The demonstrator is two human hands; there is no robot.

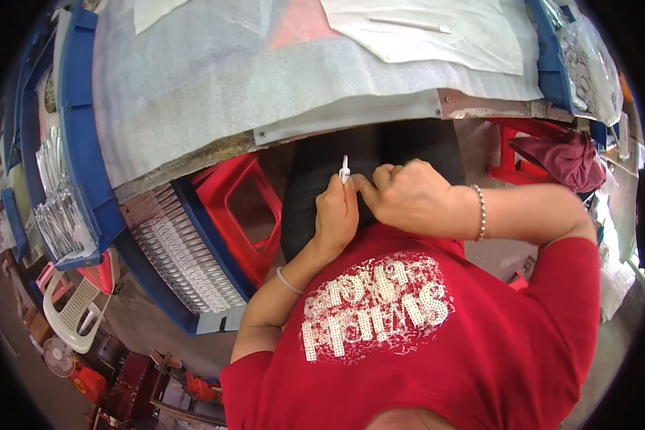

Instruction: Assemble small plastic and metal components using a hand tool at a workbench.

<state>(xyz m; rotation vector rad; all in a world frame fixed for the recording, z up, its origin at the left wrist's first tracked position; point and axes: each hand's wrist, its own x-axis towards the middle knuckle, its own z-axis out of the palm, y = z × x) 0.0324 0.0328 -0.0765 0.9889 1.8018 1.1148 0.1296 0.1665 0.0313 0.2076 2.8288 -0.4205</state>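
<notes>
Above my lap, just off the table's front edge, my left hand [335, 213] pinches a small slender white piece [345, 174] with a pinkish tip pointing up. What kind of piece it is, I cannot make out. My right hand [411, 195] is close beside it, its fingers curled in and its thumb reaching toward the base of the piece. Whether the curled fingers hold anything is hidden. On the table, a thin white stick [411, 25] lies on a white cloth [466, 50].
White foam sheeting covers the table [215, 107]. At left, a blue tray [86, 143] holds shiny slim metal pieces; a lower blue tray [175, 301] has rows of them. Red stools [229, 215] stand under the table. A clear bag [591, 68] and maroon cloth [562, 159] are at right.
</notes>
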